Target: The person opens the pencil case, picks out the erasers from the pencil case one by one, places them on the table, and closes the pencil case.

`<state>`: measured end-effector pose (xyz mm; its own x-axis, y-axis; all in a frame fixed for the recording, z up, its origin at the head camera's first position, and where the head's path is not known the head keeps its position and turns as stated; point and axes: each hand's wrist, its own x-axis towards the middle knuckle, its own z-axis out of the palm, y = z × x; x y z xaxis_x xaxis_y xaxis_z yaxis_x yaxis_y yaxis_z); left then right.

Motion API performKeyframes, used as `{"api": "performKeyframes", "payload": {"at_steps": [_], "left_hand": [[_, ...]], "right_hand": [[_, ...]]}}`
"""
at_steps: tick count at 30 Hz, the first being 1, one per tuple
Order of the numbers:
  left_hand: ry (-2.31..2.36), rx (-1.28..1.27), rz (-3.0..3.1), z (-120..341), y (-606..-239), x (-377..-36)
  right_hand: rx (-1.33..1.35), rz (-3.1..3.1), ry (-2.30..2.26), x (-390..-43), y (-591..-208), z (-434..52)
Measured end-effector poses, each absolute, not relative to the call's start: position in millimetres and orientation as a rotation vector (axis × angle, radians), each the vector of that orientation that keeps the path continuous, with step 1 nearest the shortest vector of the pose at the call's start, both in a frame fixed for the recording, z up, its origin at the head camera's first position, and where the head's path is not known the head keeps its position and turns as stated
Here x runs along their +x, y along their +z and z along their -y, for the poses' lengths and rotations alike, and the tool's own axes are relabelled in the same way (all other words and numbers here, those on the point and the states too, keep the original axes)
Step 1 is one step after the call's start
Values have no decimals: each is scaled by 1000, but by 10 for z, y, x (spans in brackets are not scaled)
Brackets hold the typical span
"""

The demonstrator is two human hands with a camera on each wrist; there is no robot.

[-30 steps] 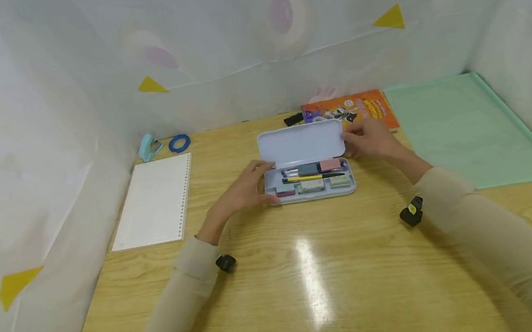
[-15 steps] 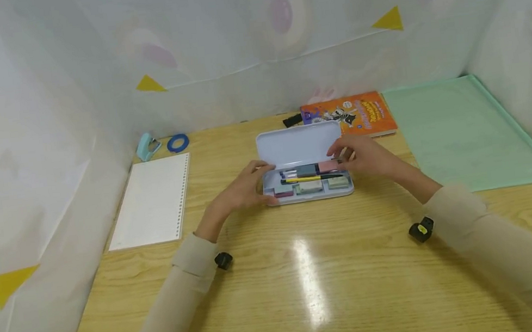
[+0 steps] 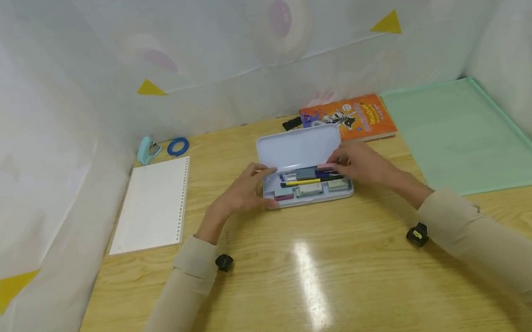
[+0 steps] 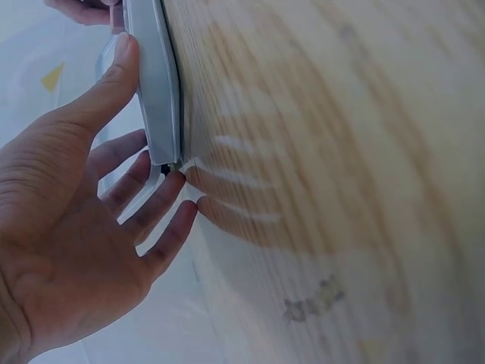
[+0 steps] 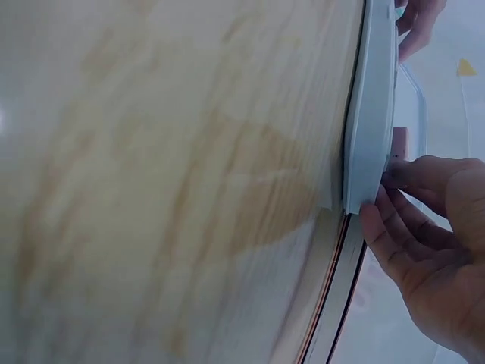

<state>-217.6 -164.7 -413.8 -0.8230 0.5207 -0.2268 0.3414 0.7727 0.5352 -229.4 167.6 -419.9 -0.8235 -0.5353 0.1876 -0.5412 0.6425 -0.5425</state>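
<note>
1. Down from the lid's [image 3: 298,148] edge a second ago, the right hand [image 3: 363,163] now touches the pencil case's [image 3: 314,200] right end; I can't tell what it grasps.
2. I see the pale-blue pencil case open mid-surface [image 3: 268,275], yellow-and-black pen [image 3: 295,183] inside.
3. My feed shows the left hand [image 3: 241,192] holding its left end.

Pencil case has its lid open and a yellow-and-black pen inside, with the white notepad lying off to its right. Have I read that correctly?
Not quite: the head view shows the white notepad off to the left of the pencil case. The lid is open and the yellow-and-black pen is inside.
</note>
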Motion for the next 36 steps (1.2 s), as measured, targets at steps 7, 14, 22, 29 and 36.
{"api": "performKeyframes", "payload": {"at_steps": [7, 14, 22, 29, 36], "left_hand": [[700, 651, -2584, 1656, -4117, -2167], [691, 653, -2590, 1646, -4113, -2167], [676, 675, -2601, 1658, -4150, -2184], [666, 679, -2592, 1649, -4126, -2167], [643, 678, -2609, 1649, -4132, -2171]], "right_hand": [[773, 2856, 1145, -2286, -4198, -1763], [669, 2896, 1314, -2285, -4182, -1974], [580, 2944, 1570, -2284, -4249, -2087], [461, 2940, 1478, -2255, -4230, -2213], [283, 2898, 1401, -2314, -4201, -2339]]}}
